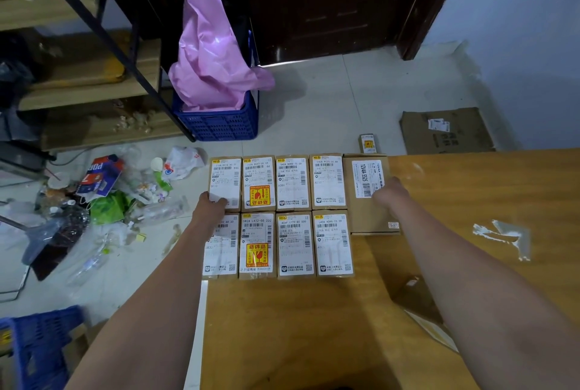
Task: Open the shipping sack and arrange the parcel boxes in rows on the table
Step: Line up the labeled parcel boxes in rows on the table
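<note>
The parcel boxes (277, 215) lie face up in two rows of four at the far left corner of the table (314, 327), packed edge to edge, with a larger box (368, 195) closing the far row on the right, so the job looks to be at the squaring-up stage, the sack itself out of view. The left hand (212, 203) rests flat on the near end of the far-left box (224, 181), fingers curled over its edge, while the right hand (390, 193) presses against the larger box's right side (grip unclear). Next probably comes a gentle inward push from both ends to straighten the row.
</note>
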`<state>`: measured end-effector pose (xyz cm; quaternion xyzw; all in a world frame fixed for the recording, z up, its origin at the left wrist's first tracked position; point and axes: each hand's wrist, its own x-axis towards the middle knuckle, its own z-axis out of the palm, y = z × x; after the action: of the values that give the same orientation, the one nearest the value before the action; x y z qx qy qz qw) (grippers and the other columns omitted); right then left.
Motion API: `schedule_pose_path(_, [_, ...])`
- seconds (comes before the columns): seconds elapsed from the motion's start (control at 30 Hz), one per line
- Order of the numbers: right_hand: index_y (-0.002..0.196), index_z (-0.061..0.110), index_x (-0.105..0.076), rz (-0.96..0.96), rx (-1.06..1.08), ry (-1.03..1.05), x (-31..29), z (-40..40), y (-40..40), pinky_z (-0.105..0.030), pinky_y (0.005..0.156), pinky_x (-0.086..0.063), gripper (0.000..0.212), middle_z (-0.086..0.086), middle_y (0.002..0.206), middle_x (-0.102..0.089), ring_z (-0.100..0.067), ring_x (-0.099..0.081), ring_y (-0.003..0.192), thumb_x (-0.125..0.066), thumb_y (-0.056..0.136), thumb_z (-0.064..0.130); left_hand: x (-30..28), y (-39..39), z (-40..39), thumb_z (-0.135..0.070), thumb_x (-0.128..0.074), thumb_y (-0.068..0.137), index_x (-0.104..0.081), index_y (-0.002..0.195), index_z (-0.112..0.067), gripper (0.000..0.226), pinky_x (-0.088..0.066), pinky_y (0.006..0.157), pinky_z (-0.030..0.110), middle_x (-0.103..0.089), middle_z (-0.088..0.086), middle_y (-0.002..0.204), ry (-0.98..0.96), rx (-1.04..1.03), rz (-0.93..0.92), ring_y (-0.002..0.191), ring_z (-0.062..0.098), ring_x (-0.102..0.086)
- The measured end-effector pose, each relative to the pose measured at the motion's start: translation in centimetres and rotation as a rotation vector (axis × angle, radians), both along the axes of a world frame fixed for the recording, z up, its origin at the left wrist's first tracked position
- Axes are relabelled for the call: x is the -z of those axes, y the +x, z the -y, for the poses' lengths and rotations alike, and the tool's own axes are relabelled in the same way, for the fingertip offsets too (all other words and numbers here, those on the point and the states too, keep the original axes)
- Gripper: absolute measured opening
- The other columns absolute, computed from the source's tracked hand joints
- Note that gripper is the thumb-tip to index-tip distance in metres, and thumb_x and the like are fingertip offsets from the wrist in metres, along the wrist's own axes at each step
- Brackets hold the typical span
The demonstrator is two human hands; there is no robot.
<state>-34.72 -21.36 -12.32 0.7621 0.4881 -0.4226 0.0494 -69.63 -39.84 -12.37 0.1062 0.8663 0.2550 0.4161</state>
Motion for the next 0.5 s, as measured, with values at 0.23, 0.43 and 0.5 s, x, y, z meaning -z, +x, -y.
schedule_pose_path(0.23, [0.152,0.009,-0.015,0.108,0.095,0.126,-1.6,1.8,-1.6,-0.044,0.107,-0.036,0.08,-0.023,0.146,-0.035,-0.037,-0.036,0.135,-0.065,0.089,0.015,-0.9,0.5,1.0,-0.025,-0.048,0.097,-0.032,0.145,-0.008,0.054,-0.051,0.084,0.04,-0.058,0.017,0.126,-0.025,-0.01,-0.022,0.098,0.031,-0.06])
schedule_pose_path(0.43, [0.132,0.004,-0.048,0.067,0.056,0.236,-2.6,4.4,-3.1,-0.035,0.081,-0.054,0.043,-0.018,0.129,-0.059,-0.035,-0.061,0.113,-0.059,0.092,0.014,-1.2,0.7,2.9,-0.027,-0.045,0.1,-0.022,0.152,-0.005,0.061,-0.044,0.087,0.038,-0.047,0.02,0.143,-0.053,-0.024,-0.028,0.124,0.036,-0.051])
schedule_pose_path(0.5, [0.12,0.006,-0.058,0.079,-0.046,0.161,-3.2,5.5,-3.5,-0.031,0.07,-0.055,0.029,-0.012,0.119,-0.066,-0.031,-0.065,0.103,-0.057,0.093,0.015,-1.5,0.9,3.6,-0.027,-0.044,0.1,-0.025,0.15,0.0,0.06,-0.041,0.084,0.037,-0.047,0.021,0.142,-0.066,-0.031,-0.017,0.125,0.036,-0.05])
